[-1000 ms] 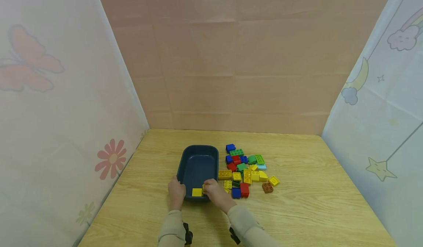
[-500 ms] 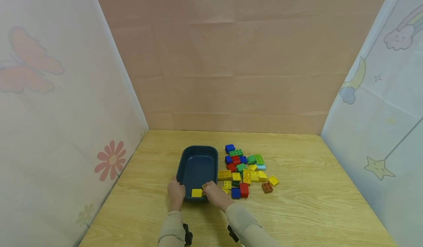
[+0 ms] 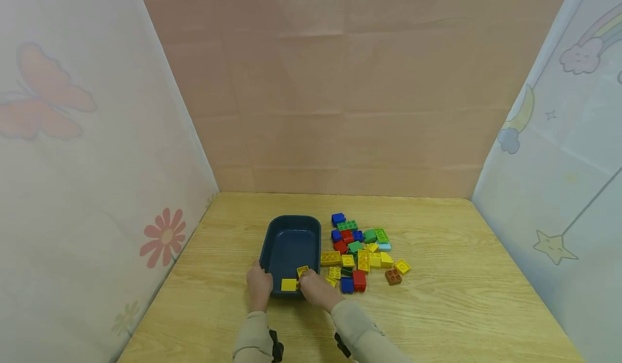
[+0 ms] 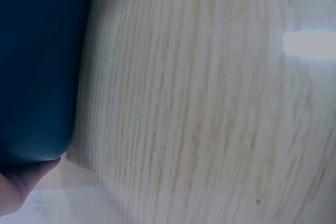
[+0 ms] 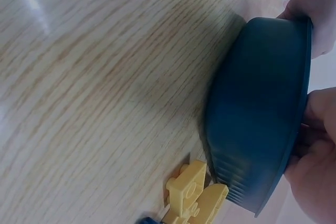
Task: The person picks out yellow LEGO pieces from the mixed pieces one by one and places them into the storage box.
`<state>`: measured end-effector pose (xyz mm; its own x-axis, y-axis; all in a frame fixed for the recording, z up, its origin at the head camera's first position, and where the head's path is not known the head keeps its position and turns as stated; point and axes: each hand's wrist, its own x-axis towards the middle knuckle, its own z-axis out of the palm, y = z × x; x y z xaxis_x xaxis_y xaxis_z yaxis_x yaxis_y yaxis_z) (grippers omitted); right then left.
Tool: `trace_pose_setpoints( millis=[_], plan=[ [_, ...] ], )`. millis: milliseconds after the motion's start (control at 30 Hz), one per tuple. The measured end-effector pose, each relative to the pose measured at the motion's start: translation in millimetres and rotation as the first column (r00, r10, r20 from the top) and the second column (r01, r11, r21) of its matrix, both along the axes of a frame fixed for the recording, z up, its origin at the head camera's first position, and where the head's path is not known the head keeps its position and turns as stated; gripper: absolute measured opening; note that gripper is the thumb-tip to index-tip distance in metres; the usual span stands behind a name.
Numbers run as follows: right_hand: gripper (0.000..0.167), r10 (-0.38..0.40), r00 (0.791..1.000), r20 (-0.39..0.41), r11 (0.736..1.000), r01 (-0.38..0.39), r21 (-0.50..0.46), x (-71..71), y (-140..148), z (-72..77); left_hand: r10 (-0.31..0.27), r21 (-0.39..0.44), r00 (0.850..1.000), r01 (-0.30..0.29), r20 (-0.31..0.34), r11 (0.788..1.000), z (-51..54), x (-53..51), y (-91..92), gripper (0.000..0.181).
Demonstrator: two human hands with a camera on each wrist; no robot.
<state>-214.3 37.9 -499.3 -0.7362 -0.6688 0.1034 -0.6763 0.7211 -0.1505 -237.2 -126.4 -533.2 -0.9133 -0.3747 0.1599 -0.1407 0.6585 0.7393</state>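
A dark blue tray [image 3: 293, 221] stands on the table. My left hand [image 3: 259, 286] grips its near left rim, the thumb showing against the wall in the left wrist view. At the near end inside the tray lies a flat-topped yellow building brick [image 3: 289, 284]. My right hand [image 3: 318, 289] reaches over the near right rim, fingers curled, pinching a second yellow brick [image 3: 303, 270] beside the first. In the right wrist view the tray wall [image 5: 257, 108] hides both bricks and the tips of the right hand's fingers [image 5: 315, 150].
Loose building bricks in several colours lie right of the tray: a long yellow brick [image 3: 331, 258] close to its wall, a red brick [image 3: 359, 280], a blue brick [image 3: 347, 284] and a brown brick [image 3: 393, 276] nearer the front. The wooden table [image 3: 457, 298] has fabric walls around it.
The yellow brick at my right fingertips has shifted slightly away from me and shows more of its face. My left hand and the tray stay in place.
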Motion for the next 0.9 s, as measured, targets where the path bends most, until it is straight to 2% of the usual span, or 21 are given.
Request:
trace_pose_setpoints(
  millis=[167,300,400,533,667,900],
  plan=[
    [0.009,0.058,0.992,-0.112,0.998,-0.054,0.032,-1.4,3,-4.0,-0.004,0.003,1.0,0.004,0.002,1.0,-0.5,0.5,0.1,0.034],
    [0.01,0.063,0.982,-0.18,0.997,-0.069,-0.027,-2.3,9,-4.5,-0.008,0.011,1.0,0.008,0.011,1.0,-1.8,0.0,-0.3,0.035],
    [0.011,0.019,0.987,-0.157,0.987,-0.043,-0.155,-3.6,14,-4.5,-0.008,0.001,1.0,0.008,0.015,1.0,-2.3,-0.6,-1.2,0.037],
    [0.012,-0.052,0.988,-0.148,0.964,0.01,-0.267,-6.6,21,-4.1,-0.007,-0.011,1.0,0.007,-0.002,1.0,-0.7,-0.5,-2.1,0.038],
    [0.012,-0.118,0.978,-0.173,0.953,0.063,-0.297,-9.8,29,-5.1,-0.011,-0.006,1.0,0.011,-0.009,1.0,0.6,-0.8,-1.7,0.04],
    [0.014,-0.216,0.958,-0.189,0.944,0.156,-0.291,-12.7,44,-12.6,-0.013,0.021,1.0,0.013,0.022,1.0,0.8,-0.1,-1.5,0.042]
  ],
)
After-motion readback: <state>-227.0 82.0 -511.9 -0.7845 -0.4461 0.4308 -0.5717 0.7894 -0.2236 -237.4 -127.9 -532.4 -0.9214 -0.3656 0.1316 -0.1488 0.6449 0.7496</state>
